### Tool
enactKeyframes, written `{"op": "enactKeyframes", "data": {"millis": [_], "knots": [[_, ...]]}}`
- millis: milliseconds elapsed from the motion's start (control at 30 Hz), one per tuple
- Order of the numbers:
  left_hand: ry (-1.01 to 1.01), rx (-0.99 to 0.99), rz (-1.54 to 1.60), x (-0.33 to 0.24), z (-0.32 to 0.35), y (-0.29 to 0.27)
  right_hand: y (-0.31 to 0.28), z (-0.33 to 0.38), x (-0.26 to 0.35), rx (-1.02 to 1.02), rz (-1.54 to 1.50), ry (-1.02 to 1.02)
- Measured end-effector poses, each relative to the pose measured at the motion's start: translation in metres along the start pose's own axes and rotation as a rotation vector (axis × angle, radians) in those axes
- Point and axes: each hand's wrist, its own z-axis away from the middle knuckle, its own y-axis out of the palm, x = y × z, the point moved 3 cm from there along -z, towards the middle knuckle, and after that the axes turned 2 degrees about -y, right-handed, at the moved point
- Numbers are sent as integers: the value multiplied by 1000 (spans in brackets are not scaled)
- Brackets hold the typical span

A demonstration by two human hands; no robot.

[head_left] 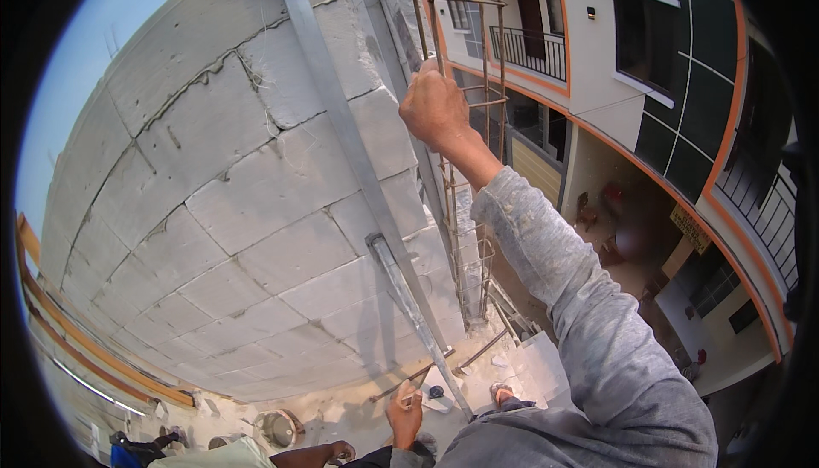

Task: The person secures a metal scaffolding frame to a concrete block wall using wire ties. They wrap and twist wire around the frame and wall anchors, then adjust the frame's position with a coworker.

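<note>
My right hand (435,108) is raised in a closed fist beside the upright rebar cage (489,58), at the edge of a pale block wall (247,186). Its fingers face away, so what they grip is hidden. Lower down, my left hand (403,417) hovers near the foot of the wall, fingers loosely curled and apart, with nothing visible in them. A small dark round object (436,392) is just right of it. A long flat metal bar (345,127) leans across the wall, and a mortar-smeared pipe (405,284) slants down beside it.
A co-worker's arm (311,456) reaches in at the bottom, left of my hand. A bucket (279,427) stands on the dusty ledge. Orange beams (111,366) run along the left. On the right, beyond the rebar, the drop faces a house with balconies (533,54).
</note>
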Motion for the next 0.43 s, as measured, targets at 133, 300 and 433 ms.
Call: {"op": "enactKeyframes", "data": {"millis": [133, 300, 433], "knots": [[-41, 17, 60, -14, -11, 7, 9, 7, -35, 726, -38, 150], [-50, 48, 76, -10, -2, 8, -44, -25, -22, 266, -156, -25], [-70, 17, 90, 4, -2, 12, -22, -25, 2, 229, 66, -164]]}}
